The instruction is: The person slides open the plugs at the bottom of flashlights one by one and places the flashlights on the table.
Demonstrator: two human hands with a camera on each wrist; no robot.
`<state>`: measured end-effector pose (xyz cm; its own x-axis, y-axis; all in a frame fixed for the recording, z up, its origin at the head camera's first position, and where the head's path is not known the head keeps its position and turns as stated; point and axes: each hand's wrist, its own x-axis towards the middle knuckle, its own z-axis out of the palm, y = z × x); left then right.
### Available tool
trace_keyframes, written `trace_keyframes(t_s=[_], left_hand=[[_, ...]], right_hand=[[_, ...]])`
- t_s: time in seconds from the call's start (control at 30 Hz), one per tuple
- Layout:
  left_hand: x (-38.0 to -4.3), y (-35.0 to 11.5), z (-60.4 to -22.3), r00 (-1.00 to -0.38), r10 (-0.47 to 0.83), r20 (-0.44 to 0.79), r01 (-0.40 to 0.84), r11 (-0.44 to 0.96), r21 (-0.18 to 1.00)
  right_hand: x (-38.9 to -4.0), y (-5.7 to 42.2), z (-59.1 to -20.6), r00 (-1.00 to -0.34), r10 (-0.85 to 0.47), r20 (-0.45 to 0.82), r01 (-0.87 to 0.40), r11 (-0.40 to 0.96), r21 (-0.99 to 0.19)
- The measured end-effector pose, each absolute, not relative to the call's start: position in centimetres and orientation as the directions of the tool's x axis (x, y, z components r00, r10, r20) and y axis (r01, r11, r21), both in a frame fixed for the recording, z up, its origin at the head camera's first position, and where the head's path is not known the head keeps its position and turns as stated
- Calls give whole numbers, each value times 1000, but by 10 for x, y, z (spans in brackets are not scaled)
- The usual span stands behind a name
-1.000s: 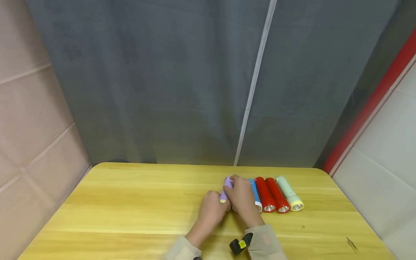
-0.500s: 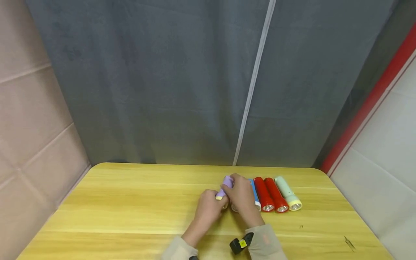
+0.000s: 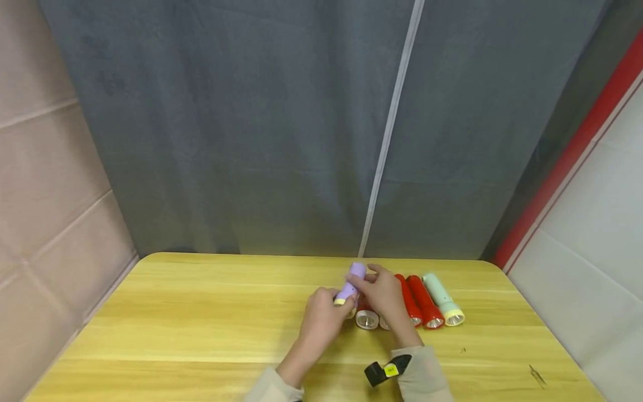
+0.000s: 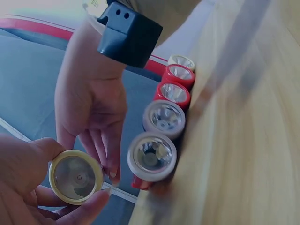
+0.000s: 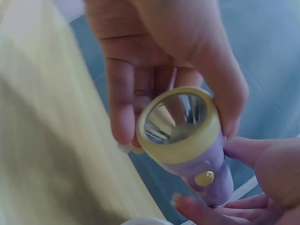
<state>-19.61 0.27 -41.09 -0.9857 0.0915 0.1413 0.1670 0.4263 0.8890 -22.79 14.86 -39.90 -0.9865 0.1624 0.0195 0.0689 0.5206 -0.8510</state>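
Note:
A purple flashlight (image 3: 345,293) with a cream rim is held between both hands, above the table. My left hand (image 3: 320,319) grips it near the lens end; in the right wrist view, left fingers and thumb stand around the cream head (image 5: 185,147). My right hand (image 3: 390,295) has its thumb across the barrel toward the tail, with fingers on the far side. A yellow switch (image 5: 205,178) shows on the barrel. In the left wrist view the lens (image 4: 75,178) faces the camera.
On the wooden table (image 3: 201,324), a row of flashlights lies right of the hands: a white-rimmed one (image 3: 367,320), another mostly hidden behind the right hand, two red ones (image 3: 426,301), and a pale green one (image 3: 443,300). A grey curtain (image 3: 251,139) hangs behind.
The purple flashlight has risen and shows more of its barrel. My right hand has shifted right and now covers the blue flashlight, while the white-rimmed one has come into sight.

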Motion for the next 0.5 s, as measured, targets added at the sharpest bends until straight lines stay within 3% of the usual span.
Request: trace_keyframes(t_s=[0.23, 0.5], left_hand=[[-189, 4, -400, -982, 108, 153, 185, 417, 890], [-186, 4, -395, -982, 109, 157, 189, 438, 879]], right_hand=[[-229, 157, -394, -981, 115, -156, 181, 250, -951], [-231, 160, -393, -984, 100, -147, 162, 168, -972]])
